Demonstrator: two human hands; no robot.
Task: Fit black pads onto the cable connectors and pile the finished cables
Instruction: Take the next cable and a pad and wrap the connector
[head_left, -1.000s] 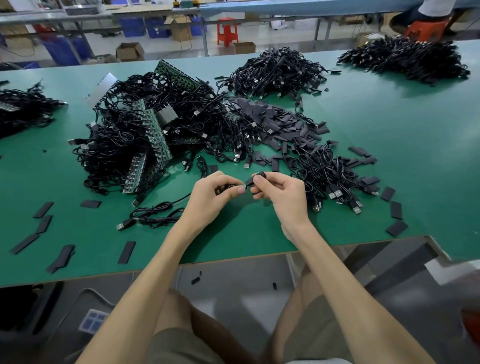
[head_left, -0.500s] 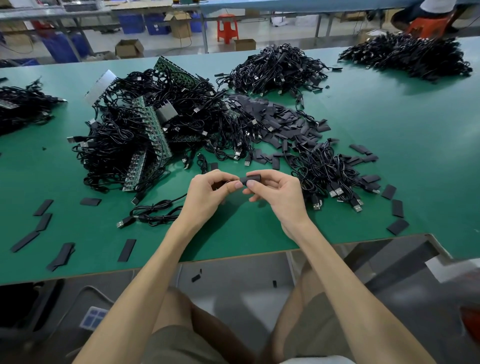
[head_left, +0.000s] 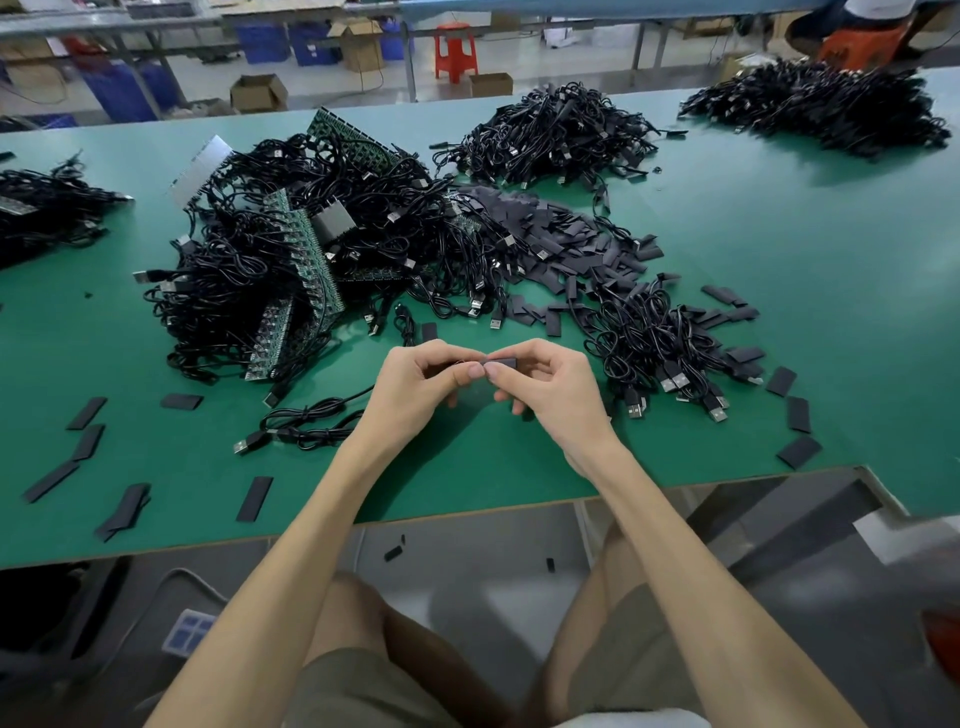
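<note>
- The left hand grips the connector, hidden in its curled fingers; the right hand pinches the black pad above the bench.
- Keep the pad square and push straight on.

The left hand, gripping a cable, and the right hand, pinching a black pad, meet over a bare strip of the green table near its front edge. The cable's coil lies just left of the left wrist. Passage to the right is obstructed by a small cable heap. Forward passage is obstructed by the large cable tangle, which contains circuit boards, and by the pad pile. Loose pads lie flat across the left front area and near the right corner. Open surface extends right of the pad pile, up to the far cable heaps.
</note>
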